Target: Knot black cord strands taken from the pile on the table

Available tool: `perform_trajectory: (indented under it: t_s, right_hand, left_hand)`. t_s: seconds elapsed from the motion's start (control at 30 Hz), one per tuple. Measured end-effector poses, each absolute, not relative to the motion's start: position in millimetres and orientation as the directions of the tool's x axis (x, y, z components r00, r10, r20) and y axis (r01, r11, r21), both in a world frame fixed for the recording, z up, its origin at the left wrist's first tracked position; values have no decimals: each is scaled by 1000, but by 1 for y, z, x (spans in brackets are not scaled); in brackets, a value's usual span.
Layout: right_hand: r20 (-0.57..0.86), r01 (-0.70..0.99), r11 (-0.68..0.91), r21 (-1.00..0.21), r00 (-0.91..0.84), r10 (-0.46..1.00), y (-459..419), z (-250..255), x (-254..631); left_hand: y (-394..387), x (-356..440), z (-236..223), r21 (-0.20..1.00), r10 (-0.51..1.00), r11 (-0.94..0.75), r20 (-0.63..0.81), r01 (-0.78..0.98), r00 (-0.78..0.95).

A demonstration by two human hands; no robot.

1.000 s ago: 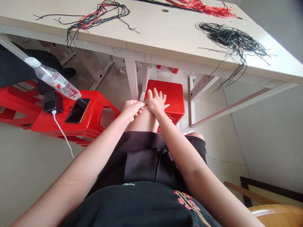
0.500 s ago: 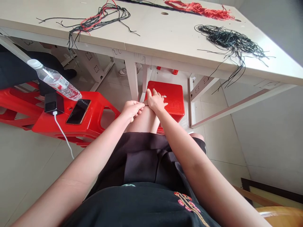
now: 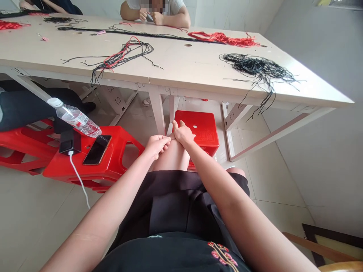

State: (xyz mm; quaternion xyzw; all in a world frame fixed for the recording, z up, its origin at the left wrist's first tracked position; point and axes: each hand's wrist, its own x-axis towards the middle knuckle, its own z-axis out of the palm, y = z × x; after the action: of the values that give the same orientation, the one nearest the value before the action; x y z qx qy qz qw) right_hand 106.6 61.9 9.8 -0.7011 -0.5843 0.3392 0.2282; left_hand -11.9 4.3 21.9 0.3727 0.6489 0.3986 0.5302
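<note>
My left hand (image 3: 155, 146) rests at my bare knee (image 3: 172, 156) with its fingers curled together. Whether a fine thread lies in those fingers is too small to tell. My right hand (image 3: 183, 134) sits on top of the same knee, its fingers apart, and touches the left fingertips' side. Below the knee lies my dark skirt (image 3: 172, 200). On the pale table (image 3: 181, 66) ahead lie a tangle of black cords (image 3: 258, 67), a looser black-and-red cord bunch (image 3: 121, 56) and a red tassel (image 3: 221, 37), all out of reach of my hands.
A red stool (image 3: 195, 128) stands under the table. Another red stool (image 3: 113, 151) at my left holds a phone (image 3: 97, 150), a water bottle (image 3: 75, 118) and a black charger (image 3: 69, 141) with a white cable (image 3: 78, 181). A co-worker (image 3: 155, 11) sits across the table.
The view has tilted upward, bringing the far table and a co-worker into sight. My hands stay at the knee, with the right fingers drawn slightly closer together.
</note>
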Motion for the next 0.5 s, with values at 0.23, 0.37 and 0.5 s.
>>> perform_trajectory:
  t_s: [0.23, 0.37, 0.5]
  right_hand:
    - [-234, 691, -223, -688, 79, 969, 65, 17, 103]
    - [-249, 702, -233, -673, 82, 965, 71, 20, 101]
    - [-259, 705, -235, -669, 75, 963, 74, 18, 101]
  left_hand:
    - [4, -16, 23, 916, 912, 395, -383, 63, -151]
    - [8, -16, 20, 922, 911, 384, -370, 47, -182]
    - [9, -18, 17, 922, 916, 383, -371, 54, -153]
